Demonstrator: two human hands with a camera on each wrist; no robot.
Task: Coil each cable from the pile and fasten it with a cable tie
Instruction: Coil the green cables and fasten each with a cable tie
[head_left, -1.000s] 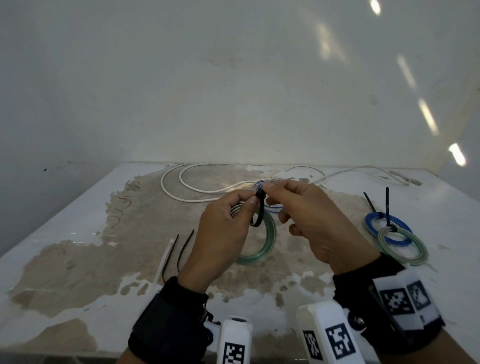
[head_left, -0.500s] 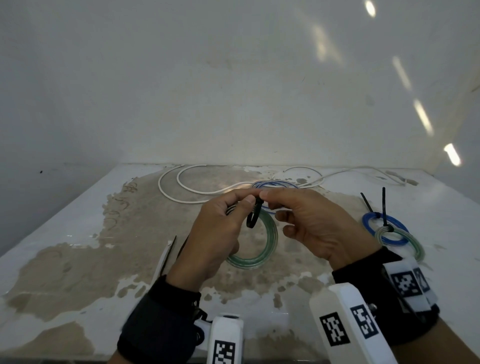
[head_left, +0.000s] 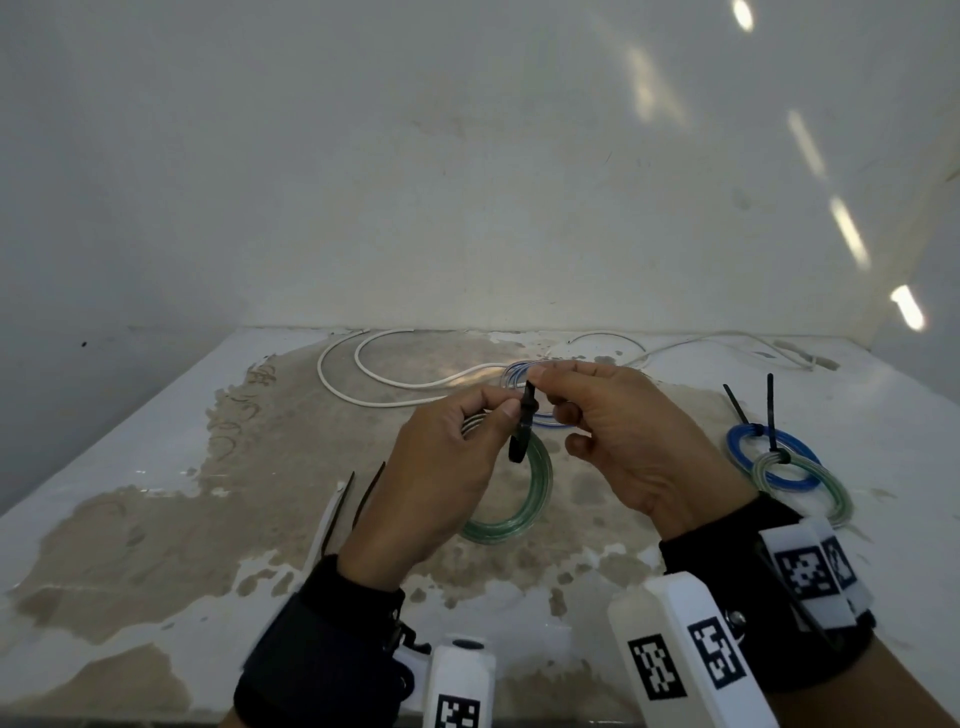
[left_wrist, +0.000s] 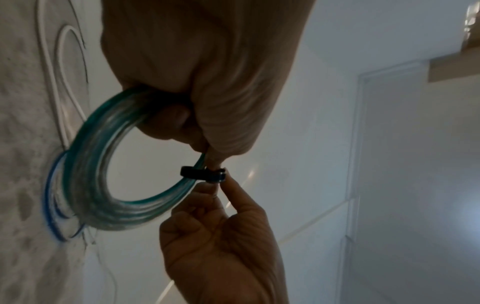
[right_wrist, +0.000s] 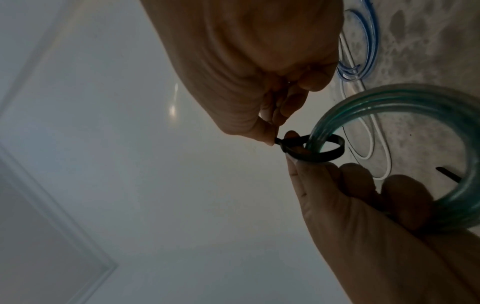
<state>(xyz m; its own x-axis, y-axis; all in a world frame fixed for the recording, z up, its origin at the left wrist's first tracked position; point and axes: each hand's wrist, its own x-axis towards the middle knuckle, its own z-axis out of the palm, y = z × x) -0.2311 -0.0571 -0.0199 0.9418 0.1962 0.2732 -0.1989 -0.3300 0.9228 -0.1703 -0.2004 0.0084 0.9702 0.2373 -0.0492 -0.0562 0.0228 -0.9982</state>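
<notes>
My left hand (head_left: 498, 410) holds a green translucent cable coil (head_left: 524, 504) upright above the table, fingers curled round it, thumb and forefinger at the black cable tie (head_left: 522, 431). In the right wrist view the tie (right_wrist: 319, 149) makes a loose loop round the coil (right_wrist: 389, 98). My right hand (head_left: 540, 376) pinches the tie's tail just beside the loop. The left wrist view shows the tie (left_wrist: 202, 173) between the fingertips of both hands, across the coil (left_wrist: 85, 181).
A loose white cable (head_left: 363, 379) and a blue-striped clear cable (head_left: 514, 371) lie at the back of the stained table (head_left: 156, 545). Two fastened coils, blue (head_left: 748, 436) and pale green (head_left: 831, 493), lie at right. Spare ties (head_left: 340, 512) lie at left.
Both hands dipped slightly and came back up with the coil. The right fingers shifted along the tie's tail; the loop stays round the coil.
</notes>
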